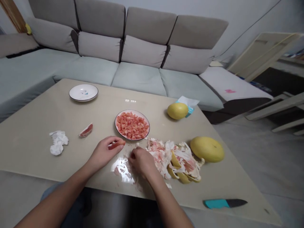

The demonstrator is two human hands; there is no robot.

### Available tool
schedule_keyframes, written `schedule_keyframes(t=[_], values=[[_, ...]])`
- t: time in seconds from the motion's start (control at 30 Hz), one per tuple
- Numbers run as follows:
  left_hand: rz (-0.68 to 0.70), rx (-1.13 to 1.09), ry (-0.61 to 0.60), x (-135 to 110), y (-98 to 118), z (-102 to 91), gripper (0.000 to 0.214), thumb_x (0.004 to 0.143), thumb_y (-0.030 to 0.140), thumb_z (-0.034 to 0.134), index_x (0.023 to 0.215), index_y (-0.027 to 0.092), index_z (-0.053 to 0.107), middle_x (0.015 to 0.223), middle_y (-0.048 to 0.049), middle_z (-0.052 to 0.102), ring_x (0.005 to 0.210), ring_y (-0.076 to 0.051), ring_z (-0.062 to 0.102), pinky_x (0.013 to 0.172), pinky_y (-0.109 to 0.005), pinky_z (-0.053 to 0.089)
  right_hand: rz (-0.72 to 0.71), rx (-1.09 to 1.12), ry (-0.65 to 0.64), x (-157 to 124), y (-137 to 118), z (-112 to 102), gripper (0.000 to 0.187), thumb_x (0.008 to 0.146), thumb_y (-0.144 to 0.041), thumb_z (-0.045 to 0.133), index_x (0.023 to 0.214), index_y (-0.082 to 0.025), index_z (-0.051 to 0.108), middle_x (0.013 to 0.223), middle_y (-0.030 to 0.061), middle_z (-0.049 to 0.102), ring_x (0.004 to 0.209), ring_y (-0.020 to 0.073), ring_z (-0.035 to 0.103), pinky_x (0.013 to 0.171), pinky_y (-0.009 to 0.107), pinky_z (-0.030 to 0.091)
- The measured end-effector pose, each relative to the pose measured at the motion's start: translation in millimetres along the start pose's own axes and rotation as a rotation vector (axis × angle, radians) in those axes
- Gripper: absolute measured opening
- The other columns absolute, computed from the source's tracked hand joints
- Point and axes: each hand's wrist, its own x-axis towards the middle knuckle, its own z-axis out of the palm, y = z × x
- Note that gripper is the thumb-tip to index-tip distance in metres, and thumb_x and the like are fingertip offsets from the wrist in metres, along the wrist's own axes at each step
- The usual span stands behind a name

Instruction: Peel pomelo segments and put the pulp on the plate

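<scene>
My left hand (pixel 104 152) pinches a piece of pink pomelo flesh (pixel 116 145) just in front of the plate. To its right, my right hand (pixel 143 161) is closed with its fingers curled downward over the table; whatever it may hold is hidden. Beyond both hands sits a dark-rimmed white plate (pixel 147 132) heaped with pink pomelo pulp (pixel 132 125). Against the right hand's outer side lies a pile of membranes and yellow peel (pixel 177 161). One pomelo segment (pixel 86 130) with pale skin rests left of the plate.
Two yellow pomelos, one by the peel (pixel 207 148) and one farther back (pixel 177 110), stand near a tissue pack (pixel 190 109). A teal-handled knife (pixel 224 203) lies near the front right edge. Crumpled tissue (pixel 59 142) and another white plate (pixel 83 92) are leftward. A grey sofa (pixel 140 77) backs the table.
</scene>
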Motion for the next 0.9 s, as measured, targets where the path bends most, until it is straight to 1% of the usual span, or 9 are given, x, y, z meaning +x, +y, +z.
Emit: schedule_keyframes(t=[0.1,0.17,0.3,0.5,0.6,0.67,0.73,0.8,0.9], values=[[0.002,0.016,0.011,0.4,0.5,-0.9,0.020,0.080,0.032,0.064,0.094,0.019,0.069,0.103,-0.0059,0.072,0.100,-0.023,0.066,0.093,-0.035,0.050,0.027,0.031,0.001,-0.3,0.0,0.8,0.014,0.077,-0.017,0.060,0.078,-0.015,0.073,0.089,0.0136,0.072,0.076,0.0227,0.065,0.059,0.027,0.035],[-0.002,0.021,0.010,0.5,0.6,-0.8,0.020,0.080,0.032,0.064,0.095,0.019,0.069,0.103,-0.0060,0.072,0.100,-0.023,0.066,0.093,-0.035,0.050,0.026,0.080,0.012,-1.3,2.5,-0.9,0.014,0.077,-0.015,0.058,0.076,-0.015,0.072,0.085,0.0118,0.071,0.074,0.0206,0.064,0.058,0.026,0.035],[-0.003,0.008,-0.006,0.9,-1.7,1.0,0.020,0.080,0.032,0.065,0.094,0.019,0.069,0.103,-0.0066,0.072,0.100,-0.023,0.066,0.094,-0.036,0.050,-0.027,0.227,0.050,-5.2,11.0,-10.0,0.016,0.075,-0.011,0.055,0.070,-0.017,0.069,0.080,0.0069,0.069,0.067,0.0155,0.059,0.059,0.024,0.036],[-0.008,-0.018,-0.014,1.8,-4.0,3.1,0.020,0.080,0.032,0.065,0.093,0.018,0.068,0.103,-0.0067,0.071,0.100,-0.022,0.066,0.095,-0.036,0.050,-0.114,0.518,0.102,-3.2,23.9,-23.1,0.013,0.073,-0.014,0.055,0.068,-0.018,0.066,0.064,0.0000,0.067,0.058,0.0139,0.059,0.054,0.022,0.042],[-0.004,-0.019,-0.056,0.7,-3.5,4.4,0.018,0.081,0.032,0.064,0.092,0.018,0.069,0.103,-0.0069,0.070,0.100,-0.022,0.065,0.095,-0.036,0.049,-0.106,0.637,0.256,4.0,26.4,-25.7,0.014,0.080,-0.024,0.054,0.080,-0.017,0.067,0.072,0.0021,0.069,0.064,0.0162,0.062,0.058,0.024,0.047],[0.004,-0.011,-0.090,-0.7,-3.1,6.1,0.017,0.081,0.030,0.064,0.092,0.018,0.069,0.103,-0.0074,0.069,0.100,-0.022,0.065,0.094,-0.035,0.050,-0.093,0.687,0.388,8.6,26.4,-25.8,0.023,0.083,-0.029,0.052,0.098,-0.017,0.066,0.090,0.0062,0.072,0.074,0.0180,0.065,0.066,0.028,0.050],[0.010,-0.010,-0.118,-2.0,-3.0,8.0,0.017,0.081,0.029,0.064,0.091,0.018,0.070,0.104,-0.0078,0.069,0.101,-0.022,0.064,0.094,-0.035,0.050,-0.098,0.713,0.507,11.7,26.2,-24.9,0.032,0.084,-0.029,0.053,0.112,-0.018,0.063,0.107,0.0087,0.071,0.083,0.0193,0.066,0.075,0.031,0.052],[0.006,-0.014,-0.138,-2.8,-3.3,9.7,0.016,0.080,0.028,0.064,0.091,0.018,0.070,0.103,-0.0078,0.069,0.101,-0.022,0.064,0.093,-0.034,0.051,-0.109,0.722,0.582,13.1,27.4,-23.4,0.035,0.083,-0.027,0.055,0.116,-0.019,0.063,0.112,0.0097,0.070,0.087,0.0206,0.066,0.079,0.034,0.052],[-0.001,-0.026,-0.148,-2.8,-4.1,10.8,0.016,0.080,0.029,0.064,0.091,0.018,0.069,0.103,-0.0078,0.069,0.100,-0.022,0.064,0.094,-0.035,0.050,-0.101,0.730,0.613,13.3,31.9,-22.0,0.032,0.084,-0.027,0.055,0.111,-0.016,0.066,0.108,0.0115,0.072,0.088,0.0221,0.066,0.081,0.036,0.052]])
